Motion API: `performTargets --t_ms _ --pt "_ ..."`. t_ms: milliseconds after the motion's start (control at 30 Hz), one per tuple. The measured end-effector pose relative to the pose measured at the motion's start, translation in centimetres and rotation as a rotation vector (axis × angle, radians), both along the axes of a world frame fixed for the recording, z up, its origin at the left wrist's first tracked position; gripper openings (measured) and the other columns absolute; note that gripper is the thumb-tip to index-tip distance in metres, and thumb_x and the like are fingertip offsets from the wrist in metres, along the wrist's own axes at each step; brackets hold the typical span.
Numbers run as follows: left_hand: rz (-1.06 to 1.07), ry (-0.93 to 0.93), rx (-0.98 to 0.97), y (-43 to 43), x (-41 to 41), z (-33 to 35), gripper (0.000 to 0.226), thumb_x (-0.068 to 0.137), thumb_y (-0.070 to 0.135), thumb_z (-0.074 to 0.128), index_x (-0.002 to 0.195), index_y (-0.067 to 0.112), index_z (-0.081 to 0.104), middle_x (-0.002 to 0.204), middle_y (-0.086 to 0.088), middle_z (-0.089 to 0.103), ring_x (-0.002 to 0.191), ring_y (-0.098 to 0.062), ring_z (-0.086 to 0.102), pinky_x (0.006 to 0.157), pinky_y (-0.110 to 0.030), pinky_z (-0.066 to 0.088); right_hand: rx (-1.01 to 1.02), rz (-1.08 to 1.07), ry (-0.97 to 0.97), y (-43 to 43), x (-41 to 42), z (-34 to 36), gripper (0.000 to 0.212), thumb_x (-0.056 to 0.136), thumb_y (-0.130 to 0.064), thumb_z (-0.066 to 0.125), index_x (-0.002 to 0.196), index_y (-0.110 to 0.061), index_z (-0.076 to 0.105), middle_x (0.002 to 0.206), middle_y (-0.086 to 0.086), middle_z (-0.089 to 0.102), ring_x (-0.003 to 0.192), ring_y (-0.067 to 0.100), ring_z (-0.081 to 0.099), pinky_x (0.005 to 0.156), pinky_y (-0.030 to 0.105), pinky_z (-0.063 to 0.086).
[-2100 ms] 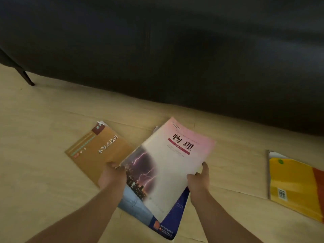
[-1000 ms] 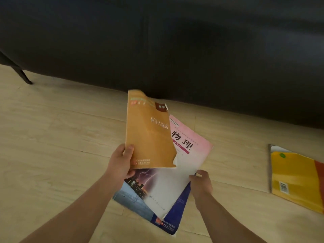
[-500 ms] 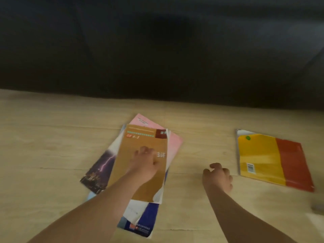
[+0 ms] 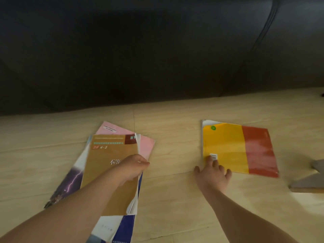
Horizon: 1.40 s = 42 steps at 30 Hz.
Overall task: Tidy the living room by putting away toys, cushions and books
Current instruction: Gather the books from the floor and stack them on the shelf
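Nearest on the floor (image 4: 175,207) lies the loose pile: a blue book (image 4: 126,228) at the bottom, a pink book (image 4: 145,146) fanned out behind, the brown book (image 4: 108,172) on top. The left hand (image 4: 133,166) rests on the brown book, fingers bent at its right edge; whether they grip or only press cannot be told. The right hand (image 4: 213,176) is spread flat, one fingertip on the near left corner of the yellow-and-red book (image 4: 228,148), which lies apart from the pile, before the dark sofa (image 4: 157,50).

The glossy cover may skid away under that fingertip, and the uneven pile could slide apart if lifted by one edge.

Half a second ago the right hand was curled, short of that book; the left lay mid-cover.
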<state>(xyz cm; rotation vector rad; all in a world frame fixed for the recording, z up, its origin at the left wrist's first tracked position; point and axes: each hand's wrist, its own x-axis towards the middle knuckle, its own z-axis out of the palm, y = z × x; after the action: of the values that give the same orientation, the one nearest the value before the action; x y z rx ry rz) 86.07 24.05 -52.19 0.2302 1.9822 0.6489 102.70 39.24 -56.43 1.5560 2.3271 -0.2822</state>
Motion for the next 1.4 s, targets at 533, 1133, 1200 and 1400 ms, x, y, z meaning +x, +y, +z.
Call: performTargets --t_ms 533,1133,1200,1400 --pt "0.119 0.136 -0.01 -7.5 -2.1 -1.3 0.004 0.09 0.026 0.059 0.09 0.022 0.057 0.099 0.002 0.059 0.093 -0.015 0.055 0.085 -0.026 0.042 -0.012 0.533 -0.131 -7.3 -4.2 -0.7 0.068 0.035 -0.012 0.088 0.096 0.009 0.065 0.091 0.036 0.063 0.077 0.047 0.065 0.061 0.056 0.052" --pt "-0.113 0.738 0.41 -2.4 -3.3 10.4 0.072 0.082 0.028 0.067 0.142 0.036 0.026 0.155 0.006 0.018 0.129 -0.02 0.044 0.105 -0.036 0.04 0.509 0.349 0.885 -5.1 -12.6 11.5 0.032 0.071 -0.007 0.04 0.076 -0.012 0.071 0.068 0.006 0.068 0.075 0.031 0.059 0.081 0.032 0.023" --pt "-0.06 0.773 0.434 -2.7 -4.0 11.5 0.046 0.085 0.03 0.064 0.128 0.035 0.049 0.135 0.004 0.051 0.125 -0.016 0.048 0.1 -0.033 0.043 0.496 0.452 1.061 -6.2 -14.1 13.1 0.032 0.07 -0.006 0.039 0.071 -0.012 0.07 0.065 0.001 0.067 0.073 0.028 0.06 0.077 0.027 0.022" --pt "0.625 0.463 0.712 -7.6 -5.3 12.0 0.011 0.081 0.015 0.069 0.084 0.025 0.066 0.077 0.009 0.069 0.073 -0.008 0.066 0.067 -0.024 0.053 0.122 -0.021 1.011 -8.0 -15.5 12.9 0.057 0.084 -0.026 0.062 0.137 -0.023 0.041 0.149 -0.002 0.033 0.137 0.021 0.024 0.11 0.038 0.016"
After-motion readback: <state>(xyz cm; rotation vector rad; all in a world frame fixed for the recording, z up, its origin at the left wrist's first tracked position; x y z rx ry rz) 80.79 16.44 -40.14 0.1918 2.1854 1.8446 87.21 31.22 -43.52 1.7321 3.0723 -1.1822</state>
